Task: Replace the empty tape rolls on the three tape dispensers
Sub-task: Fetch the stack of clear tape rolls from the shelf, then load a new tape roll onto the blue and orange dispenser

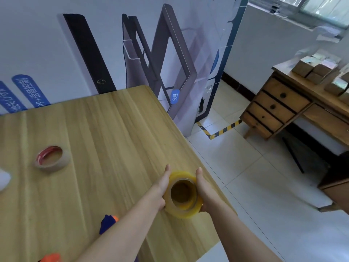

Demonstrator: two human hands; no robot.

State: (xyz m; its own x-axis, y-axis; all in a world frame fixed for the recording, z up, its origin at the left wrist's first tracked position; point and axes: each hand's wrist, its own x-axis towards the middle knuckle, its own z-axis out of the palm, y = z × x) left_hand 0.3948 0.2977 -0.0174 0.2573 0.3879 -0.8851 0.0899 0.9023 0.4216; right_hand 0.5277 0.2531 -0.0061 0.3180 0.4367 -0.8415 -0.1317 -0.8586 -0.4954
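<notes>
Grasping the yellow tape roll [188, 210] at its 9 and 3 o'clock sides, the left hand [162, 188] and right hand [204, 190] hold it above the bench [113, 129], a red-cored tape roll [52, 157] lying toward 10 o'clock.

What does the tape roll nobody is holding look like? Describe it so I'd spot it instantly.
Start at the wooden table and look to its left side. A pale tan tape roll lies flat there. Unlike the yellow tape roll held between the left hand and right hand, it has a red inner ring.
</notes>
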